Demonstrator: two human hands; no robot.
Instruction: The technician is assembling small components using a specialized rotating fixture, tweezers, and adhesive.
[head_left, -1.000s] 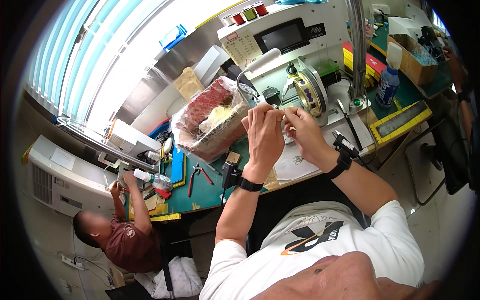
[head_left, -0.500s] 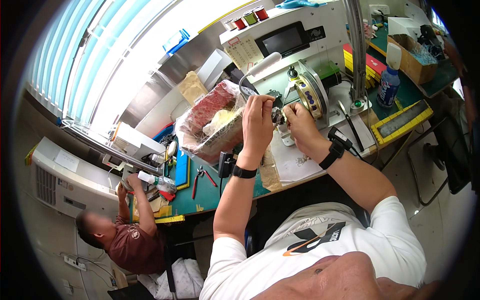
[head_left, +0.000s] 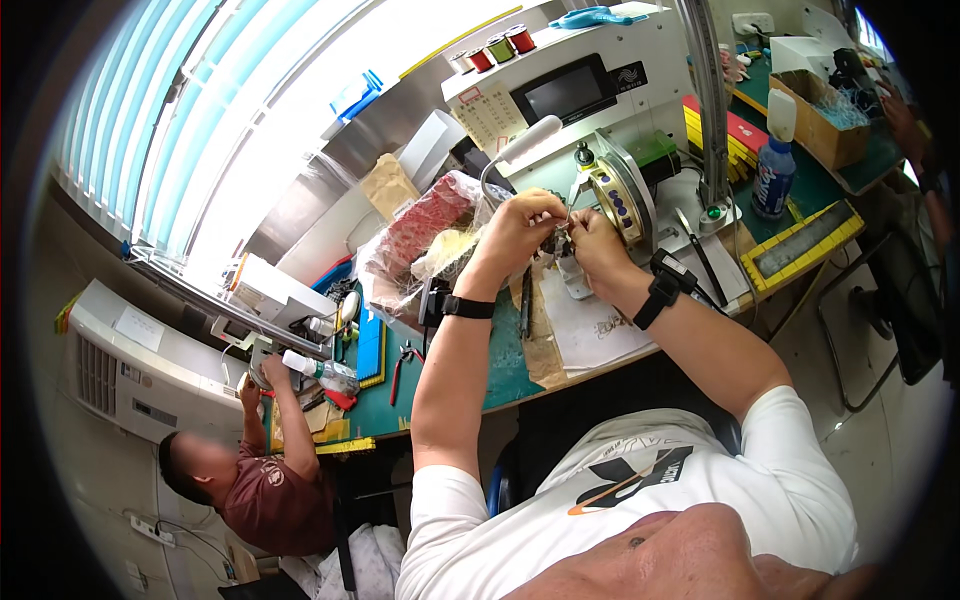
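Observation:
My left hand [head_left: 524, 228] and my right hand [head_left: 600, 246] work close together at the small metal parts of a white benchtop machine [head_left: 644, 85]. Both hands are pinched, their fingertips almost meeting. Whatever lies between them is too small to make out and partly hidden by the fingers. Right beside my right hand stands the machine's round wheel, with a gold ring [head_left: 618, 200] bearing dark oval marks. A white gooseneck lamp [head_left: 532, 139] arches over the left hand. White paper [head_left: 592, 335] with small thin pieces on it lies below the hands.
Left of my hands sits a plastic-lined box [head_left: 395, 265]. Red-handled pliers [head_left: 396, 380] and a blue tray [head_left: 368, 348] lie farther left, near a co-worker [head_left: 275, 490]. On the right are a blue bottle [head_left: 774, 180], a yellow-edged tray [head_left: 806, 246] and a black knife-like tool [head_left: 705, 262].
My left hand has turned and its fingers have moved right, toward my right hand. My left forearm has swung left, uncovering a dark slim tool on the bench. The right hand has barely shifted.

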